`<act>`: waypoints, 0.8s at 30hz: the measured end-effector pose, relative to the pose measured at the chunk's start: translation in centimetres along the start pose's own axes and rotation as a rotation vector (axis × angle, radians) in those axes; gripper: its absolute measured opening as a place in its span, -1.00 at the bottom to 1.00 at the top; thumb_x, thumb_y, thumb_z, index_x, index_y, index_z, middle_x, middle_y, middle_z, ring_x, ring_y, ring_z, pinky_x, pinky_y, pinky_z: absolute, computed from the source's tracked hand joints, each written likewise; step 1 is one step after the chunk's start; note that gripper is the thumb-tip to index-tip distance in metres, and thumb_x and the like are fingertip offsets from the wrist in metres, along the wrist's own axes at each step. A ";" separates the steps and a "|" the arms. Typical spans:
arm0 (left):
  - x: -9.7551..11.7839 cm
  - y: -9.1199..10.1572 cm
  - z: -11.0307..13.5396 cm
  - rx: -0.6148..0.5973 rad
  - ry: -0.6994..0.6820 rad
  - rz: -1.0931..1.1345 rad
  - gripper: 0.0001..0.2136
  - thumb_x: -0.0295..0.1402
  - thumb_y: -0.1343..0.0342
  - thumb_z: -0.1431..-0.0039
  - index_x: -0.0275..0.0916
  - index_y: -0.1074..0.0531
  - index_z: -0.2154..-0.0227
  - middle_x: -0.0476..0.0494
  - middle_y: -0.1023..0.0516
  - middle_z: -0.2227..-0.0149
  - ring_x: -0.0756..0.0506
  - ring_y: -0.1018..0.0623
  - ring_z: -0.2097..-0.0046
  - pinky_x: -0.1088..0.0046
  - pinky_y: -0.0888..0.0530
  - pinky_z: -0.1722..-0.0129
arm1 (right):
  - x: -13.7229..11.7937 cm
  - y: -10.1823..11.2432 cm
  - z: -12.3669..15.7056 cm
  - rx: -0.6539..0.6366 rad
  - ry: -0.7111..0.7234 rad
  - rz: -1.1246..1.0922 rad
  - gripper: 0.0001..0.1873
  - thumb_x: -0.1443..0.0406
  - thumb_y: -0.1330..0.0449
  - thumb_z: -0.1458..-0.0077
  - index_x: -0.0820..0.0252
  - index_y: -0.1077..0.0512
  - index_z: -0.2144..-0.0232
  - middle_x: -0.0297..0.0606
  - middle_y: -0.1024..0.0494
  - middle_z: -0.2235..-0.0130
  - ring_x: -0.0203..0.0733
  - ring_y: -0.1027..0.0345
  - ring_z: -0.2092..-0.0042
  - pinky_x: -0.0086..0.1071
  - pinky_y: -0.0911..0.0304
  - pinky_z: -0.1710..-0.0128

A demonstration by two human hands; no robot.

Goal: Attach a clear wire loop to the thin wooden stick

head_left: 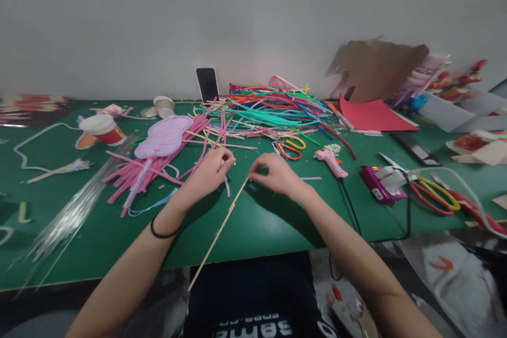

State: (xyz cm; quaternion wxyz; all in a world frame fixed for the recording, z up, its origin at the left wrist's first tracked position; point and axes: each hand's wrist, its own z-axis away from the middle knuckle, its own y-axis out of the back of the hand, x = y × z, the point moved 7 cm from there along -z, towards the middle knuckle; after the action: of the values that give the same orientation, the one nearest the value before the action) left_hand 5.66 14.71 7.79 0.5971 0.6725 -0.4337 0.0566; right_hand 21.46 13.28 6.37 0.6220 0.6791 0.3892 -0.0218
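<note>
A long thin wooden stick [213,244] slants from the table down past its front edge towards my lap, with a thicker joint partway along. Its upper end is pinched in the fingertips of my right hand [274,172]. My left hand [214,168] is a short gap to the left, thumb and fingers pressed together; what they hold, if anything, is too small to name. A small strip [227,187] lies below the left fingers. To the left are pink pipe cleaners [127,171] and a lilac fuzzy butterfly-like shape on a stem [165,136].
Scissors [291,149], a pink glue gun [331,162] and a purple power strip [376,185] lie to the right. Behind are a phone [207,84] and a colourful pipe cleaner heap [269,108]. Paper cups [103,129] and clear strips [75,210] are left.
</note>
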 end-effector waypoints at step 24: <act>-2.6 0.4 8.9 -0.200 0.304 -0.626 -0.70 -0.09 0.12 -0.34 -0.18 -0.38 0.28 -0.20 -0.52 0.40 -0.27 -0.55 0.26 0.31 -0.38 0.29 | -4.2 -3.5 4.2 -0.175 0.184 0.468 -0.80 0.42 0.01 -0.23 0.31 -0.42 0.30 -0.07 -0.44 0.28 -0.02 -0.21 0.22 -0.17 -0.18 0.15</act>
State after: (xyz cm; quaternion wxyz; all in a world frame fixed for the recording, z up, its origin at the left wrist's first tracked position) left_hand -0.12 8.52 4.05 0.7059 0.6949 -0.1165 -0.0726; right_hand 18.50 7.29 4.70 0.6283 0.6935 0.2769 0.2181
